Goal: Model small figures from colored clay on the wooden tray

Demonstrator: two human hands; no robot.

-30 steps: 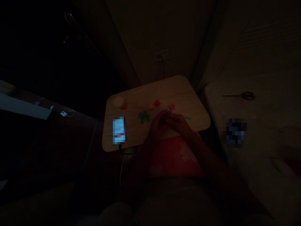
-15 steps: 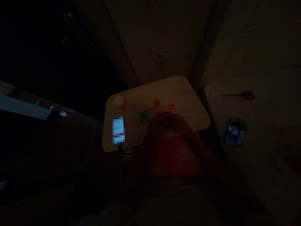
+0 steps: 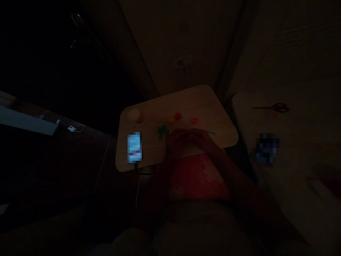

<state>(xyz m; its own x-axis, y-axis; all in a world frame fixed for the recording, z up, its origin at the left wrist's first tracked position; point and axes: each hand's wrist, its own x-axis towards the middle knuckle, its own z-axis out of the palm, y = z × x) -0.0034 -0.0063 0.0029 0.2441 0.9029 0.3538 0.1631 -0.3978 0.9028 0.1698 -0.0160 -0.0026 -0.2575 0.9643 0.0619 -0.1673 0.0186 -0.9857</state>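
Note:
In the dim light my left hand and my right hand meet over the front of a small wooden table. Their fingers are curled together, closed around a small dark piece that I cannot make out. Just left of my left hand lie green pieces, clustered together. Beyond the hands sit an orange lump, a red lump and a pink-red flower shape. A thin light-blue strip rests by my right hand.
A lit phone with a cable lies at the table's left, below a lidded tub. Scissors lie on the pale surface to the right. A wall socket with a plugged-in cord is behind the table.
My fingers have lowered and flattened slightly, with the hands still together. More of the light-blue strip shows beside my right hand. The pieces on the table have stayed put.

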